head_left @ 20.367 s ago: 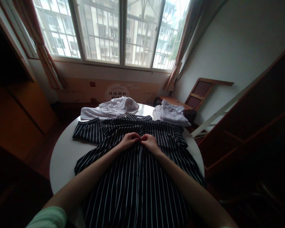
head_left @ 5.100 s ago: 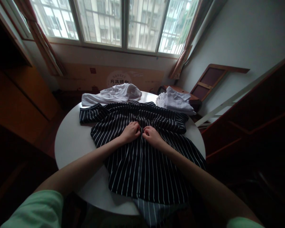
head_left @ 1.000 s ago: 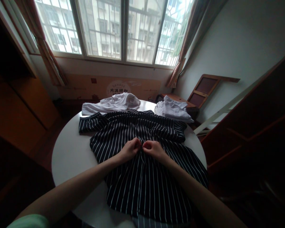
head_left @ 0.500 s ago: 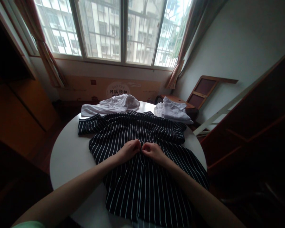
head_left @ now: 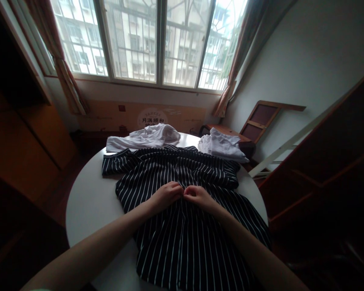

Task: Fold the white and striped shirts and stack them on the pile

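Observation:
A black shirt with white stripes (head_left: 182, 242) lies spread over the round white table (head_left: 87, 206), its short sleeves towards the far side. My left hand (head_left: 169, 194) and my right hand (head_left: 199, 198) meet fingertip to fingertip over the middle of its front. Both hands are closed in a pinch on the shirt's centre line. Whatever small part sits between the fingertips, perhaps a button, is too small to make out.
Crumpled white clothing (head_left: 151, 136) lies at the table's far edge, and a folded white pile (head_left: 221, 144) sits at the far right. Beyond stand a barred window (head_left: 133, 44), a wooden chair (head_left: 255, 121) and a pale ladder-like frame (head_left: 279, 155).
The view has tilted slightly, so everything sits a little lower and to the right. Both hands stay pinched at the shirt's middle, with the left fingers slightly more folded over.

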Tool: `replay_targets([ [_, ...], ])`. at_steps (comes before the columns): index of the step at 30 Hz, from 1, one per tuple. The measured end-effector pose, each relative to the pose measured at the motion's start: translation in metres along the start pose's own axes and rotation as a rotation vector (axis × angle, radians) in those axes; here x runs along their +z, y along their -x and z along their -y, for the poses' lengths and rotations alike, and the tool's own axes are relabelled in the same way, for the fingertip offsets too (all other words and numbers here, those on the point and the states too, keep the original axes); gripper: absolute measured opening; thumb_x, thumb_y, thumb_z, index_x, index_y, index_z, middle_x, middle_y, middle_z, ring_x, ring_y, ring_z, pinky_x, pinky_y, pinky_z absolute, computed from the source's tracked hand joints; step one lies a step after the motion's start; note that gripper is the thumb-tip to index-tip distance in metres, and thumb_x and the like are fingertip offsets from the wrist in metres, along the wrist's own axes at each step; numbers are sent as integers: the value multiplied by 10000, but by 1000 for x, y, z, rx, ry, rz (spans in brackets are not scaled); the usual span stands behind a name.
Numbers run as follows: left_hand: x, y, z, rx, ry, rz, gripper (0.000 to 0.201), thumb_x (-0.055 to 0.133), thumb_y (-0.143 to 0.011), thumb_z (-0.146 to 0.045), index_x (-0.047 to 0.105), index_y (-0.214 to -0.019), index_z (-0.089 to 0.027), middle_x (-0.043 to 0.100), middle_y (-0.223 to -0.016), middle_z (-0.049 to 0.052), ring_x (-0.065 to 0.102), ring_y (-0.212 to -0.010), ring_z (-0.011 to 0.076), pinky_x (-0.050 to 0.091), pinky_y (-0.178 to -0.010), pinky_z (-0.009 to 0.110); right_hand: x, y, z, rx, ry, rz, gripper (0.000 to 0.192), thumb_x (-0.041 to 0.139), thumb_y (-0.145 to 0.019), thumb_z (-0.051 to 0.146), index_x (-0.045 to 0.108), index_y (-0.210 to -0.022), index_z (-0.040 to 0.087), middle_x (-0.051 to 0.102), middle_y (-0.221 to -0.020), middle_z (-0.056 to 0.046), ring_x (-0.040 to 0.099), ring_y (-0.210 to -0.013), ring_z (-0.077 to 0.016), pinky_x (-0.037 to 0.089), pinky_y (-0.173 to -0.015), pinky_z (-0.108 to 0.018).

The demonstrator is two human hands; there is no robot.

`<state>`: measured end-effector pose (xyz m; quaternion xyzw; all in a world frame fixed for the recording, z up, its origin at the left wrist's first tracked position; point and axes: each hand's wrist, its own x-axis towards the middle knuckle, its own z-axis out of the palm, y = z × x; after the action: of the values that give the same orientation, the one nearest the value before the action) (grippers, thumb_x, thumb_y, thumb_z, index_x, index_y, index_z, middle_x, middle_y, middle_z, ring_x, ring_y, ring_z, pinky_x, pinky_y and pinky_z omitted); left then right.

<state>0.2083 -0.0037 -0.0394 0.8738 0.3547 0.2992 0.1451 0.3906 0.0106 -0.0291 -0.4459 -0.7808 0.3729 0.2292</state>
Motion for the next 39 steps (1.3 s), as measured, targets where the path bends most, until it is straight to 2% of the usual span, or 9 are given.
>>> replay_targets([
  [9, 5, 0, 6, 115, -74, -54, 188, 431, -856, -224, 548, -729, -151, 537, -765, 24, 477, -728, 114, 420, -662, 228, -1, -3, -6, 11, -106, 49, 102, 571, -697, 237, 587, -697, 136, 529, -595, 20, 454, -562, -93, 346, -548, -221],
  [15, 5, -1, 3, 107, -87, -105, 203, 424, -860, -228, 539, -713, -148, 546, -761, 24, 479, -720, 110, 421, -653, 220, -4, -3, -5, 15, -166, 47, 143, 576, -691, 284, 583, -697, 142, 558, -634, 4, 486, -599, -112, 367, -584, -243],
  [21, 3, -2, 1, 62, -97, -113, 185, 423, -862, -235, 562, -776, -148, 568, -781, 26, 494, -742, 115, 439, -685, 233, -5, -5, -6, 34, -201, 50, 168, 583, -677, 305, 580, -700, 139, 563, -644, 0, 493, -608, -118, 378, -599, -250],
  [28, 1, -2, -3, 150, -161, -148, 184, 422, -863, -219, 572, -782, -150, 588, -853, 43, 491, -810, 127, 450, -708, 250, -3, -4, -4, 59, -192, 36, 138, 573, -676, 278, 567, -698, 143, 540, -624, 9, 468, -582, -109, 356, -569, -240],
  [33, 2, -2, -1, 194, -153, -114, 197, 401, -871, -208, 558, -768, -150, 604, -814, 31, 489, -791, 124, 450, -721, 246, -2, -5, -3, 50, -180, 32, 140, 576, -672, 280, 549, -681, 143, 513, -607, 16, 450, -575, -104, 345, -556, -234],
  [39, 0, -3, -3, 209, -201, -66, 242, 368, -884, -217, 539, -728, -148, 590, -753, 26, 476, -740, 121, 441, -689, 238, -2, -5, -5, 58, -230, 30, 271, 576, -683, 413, 530, -686, 146, 493, -606, 16, 426, -549, -98, 333, -519, -232],
])
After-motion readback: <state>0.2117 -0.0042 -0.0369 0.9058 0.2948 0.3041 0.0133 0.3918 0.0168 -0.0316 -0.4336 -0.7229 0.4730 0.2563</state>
